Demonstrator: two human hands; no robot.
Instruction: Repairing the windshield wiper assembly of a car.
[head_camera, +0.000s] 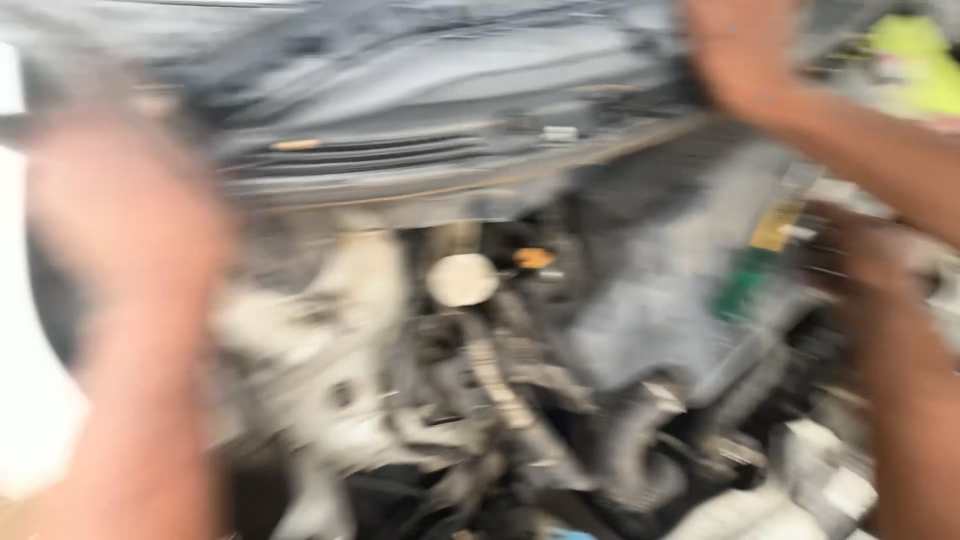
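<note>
The whole view is smeared by motion. It looks down into a car engine bay. My left hand (125, 205) is raised at the left, over the pale metal engine parts (320, 340); I cannot make out its fingers or anything in it. My right hand (872, 255) is at the right, beside the grey plastic engine cover (640, 300), and its grip is too blurred to read. Another person's hand (740, 50) reaches in from the upper right, against the grey panel at the back of the bay (420, 90).
A round whitish cap (462, 278) and a small orange cap (533, 258) sit mid-bay. Dark hoses and a ribbed tube (500, 385) run below. White containers (820, 480) are at the lower right, a yellow-green thing (915, 60) at the top right.
</note>
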